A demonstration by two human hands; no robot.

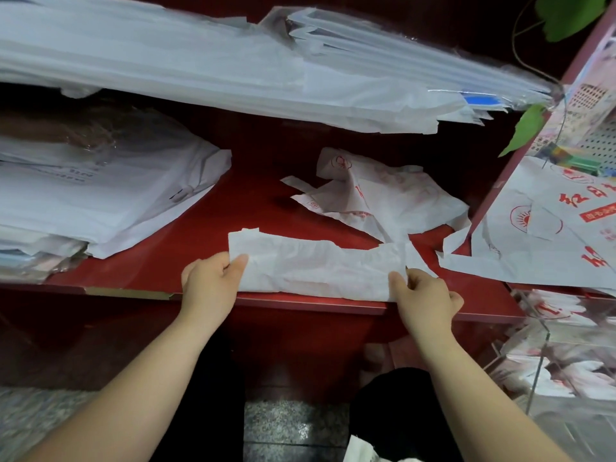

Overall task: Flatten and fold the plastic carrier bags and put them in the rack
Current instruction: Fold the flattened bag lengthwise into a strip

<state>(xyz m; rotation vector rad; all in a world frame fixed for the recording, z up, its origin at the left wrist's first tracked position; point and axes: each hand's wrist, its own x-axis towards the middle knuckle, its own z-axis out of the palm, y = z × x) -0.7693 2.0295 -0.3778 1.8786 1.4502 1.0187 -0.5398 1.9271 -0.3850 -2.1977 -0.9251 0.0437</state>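
you have the folded bag (320,266) lying as a long strip along the front edge of the red shelf (253,208), its near side just over that edge. your left hand (211,278) pinches its left end with the thumb on top. your right hand (425,295) pinches the right end at the near corner, thumb against the film and fingers curled. expect the bag to be very light, thin and limp, its layers slippery on each other and its creases inclined to spring back. lifted by one end only, the layers would likely slide apart. take it at both ends, close to the fold, and press it flat on the shelf before any further fold. further back on the shelf, towards its right, lies a crumpled bag (383,198) with red print, its handles splayed. that one looks best taken by the handles and smoothed outward. a flat stack of bags (100,201) sits at the shelf's left. the clear rack (546,345) stands off the shelf's right end, below its level, with bags already in it.
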